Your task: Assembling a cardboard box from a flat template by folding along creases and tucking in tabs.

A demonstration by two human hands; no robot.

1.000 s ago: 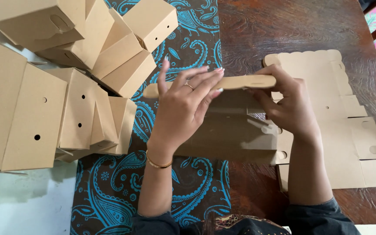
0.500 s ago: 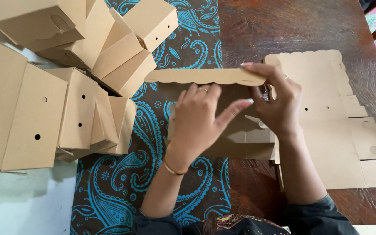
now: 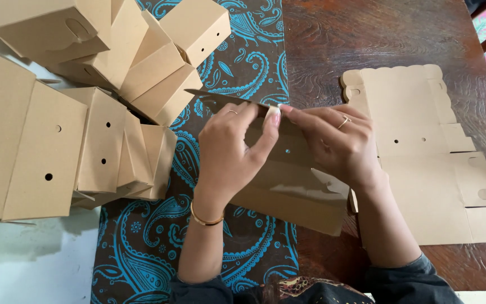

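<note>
1. Box (image 3: 288,186) sat half-folded on the paisley cloth (image 3: 142,242), mid-desk (image 3: 367,39).
2. Left hand (image 3: 229,149) and right hand (image 3: 333,141) both had fingers pinching its top flap.
3. Finished boxes (image 3: 85,112) were piled left, flat blanks (image 3: 428,152) right.

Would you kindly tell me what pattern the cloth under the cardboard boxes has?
The cloth is dark with a turquoise paisley pattern, seen clearly in the head view.

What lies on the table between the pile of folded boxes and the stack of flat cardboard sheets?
In the head view, both hands, left hand and right hand, hold a half-folded cardboard box there, over the blue paisley cloth and the bare wooden table.
</note>
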